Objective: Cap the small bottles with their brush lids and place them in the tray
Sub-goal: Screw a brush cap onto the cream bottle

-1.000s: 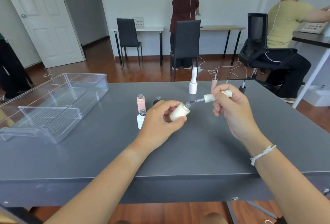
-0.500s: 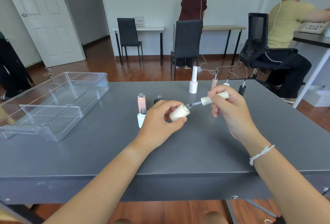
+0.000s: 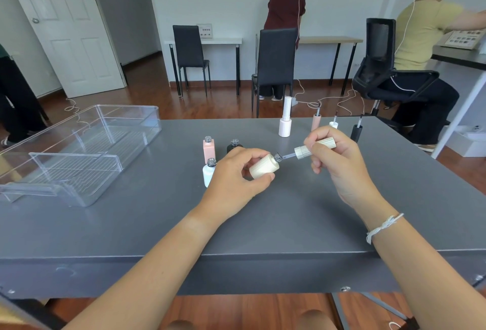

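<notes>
- Capping step in hand, centre of frame: left hand [image 3: 236,177] wrapped around cream bottle [image 3: 263,166], tilted with open neck toward the right.
- Right hand [image 3: 339,161] pinching cream brush lid [image 3: 314,147]; brush tip at or just inside the neck, lid not yet seated.
- Judged next: push stem fully in along the bottle's axis, twist lid tight, then carry to clear tray [image 3: 79,169] at middle left, which holds no bottles.
- Waiting uncapped just left of the hands: pink bottle [image 3: 209,148], white bottle [image 3: 209,175], black bottle [image 3: 234,145].
- Already capped above centre: tall white bottle [image 3: 285,124].
- Three loose lids standing at upper right of grey table [image 3: 289,224].
</notes>
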Demonstrator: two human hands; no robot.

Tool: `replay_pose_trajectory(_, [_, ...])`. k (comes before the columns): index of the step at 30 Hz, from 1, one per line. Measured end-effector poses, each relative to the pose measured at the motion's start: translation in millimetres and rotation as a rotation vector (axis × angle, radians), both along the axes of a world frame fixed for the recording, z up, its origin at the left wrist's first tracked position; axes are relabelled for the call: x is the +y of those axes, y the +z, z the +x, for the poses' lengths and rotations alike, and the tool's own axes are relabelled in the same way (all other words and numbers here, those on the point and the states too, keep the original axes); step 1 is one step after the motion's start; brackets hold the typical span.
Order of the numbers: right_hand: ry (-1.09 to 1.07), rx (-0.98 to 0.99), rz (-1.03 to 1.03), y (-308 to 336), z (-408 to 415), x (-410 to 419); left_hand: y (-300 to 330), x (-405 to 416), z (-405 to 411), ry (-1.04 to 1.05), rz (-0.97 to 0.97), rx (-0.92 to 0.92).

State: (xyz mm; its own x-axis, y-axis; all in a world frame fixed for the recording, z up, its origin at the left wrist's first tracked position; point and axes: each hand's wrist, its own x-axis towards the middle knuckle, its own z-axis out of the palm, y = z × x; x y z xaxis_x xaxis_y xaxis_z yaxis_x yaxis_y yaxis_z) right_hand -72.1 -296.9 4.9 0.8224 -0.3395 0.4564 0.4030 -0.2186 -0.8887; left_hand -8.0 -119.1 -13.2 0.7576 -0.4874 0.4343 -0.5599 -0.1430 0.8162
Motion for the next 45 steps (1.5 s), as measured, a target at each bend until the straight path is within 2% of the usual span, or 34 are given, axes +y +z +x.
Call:
replay_pose_trajectory(8, [-0.001, 0.01, 0.003, -0.2, -0.8, 1.4, -0.7, 0.1, -1.4, -0.018, 0.026, -0.035])
replay_pose_trajectory(19, [0.092, 0.061, -0.158, -3.1, -2.1, 7.2, -0.5, -0.8, -4.1, -0.029, 0.051, -0.074])
replay_pose_trajectory(26, [-0.015, 0.08, -0.306, -5.3, -1.2, 9.7, -1.0, -0.1, -3.1, -0.01, 0.055, -0.079])
replay_pose_trajectory(32, [0.048, 0.119, -0.339, -8.0, -3.2, 6.6, -1.9, 0.3, -1.8, -0.006, 0.056, -0.088])
replay_pose_trajectory(37, [-0.085, 0.094, -0.393, -7.7, -0.1, 7.2, -2.2, 0.7, -2.3, -0.01, 0.053, -0.095])
replay_pose_trajectory(39, [-0.066, 0.129, -0.37, -8.2, -0.1, 6.5, -1.8, 0.8, -2.6, -0.011, 0.052, -0.096])
replay_pose_trajectory(42, [0.082, 0.189, -0.246, -9.3, -0.3, 4.5, -1.5, 0.7, -3.6, -0.01, 0.044, -0.098])
replay_pose_trajectory(45, [0.117, 0.153, -0.223, -8.8, -1.1, 4.8, -2.0, 1.4, -3.7, -0.011, 0.046, -0.098])
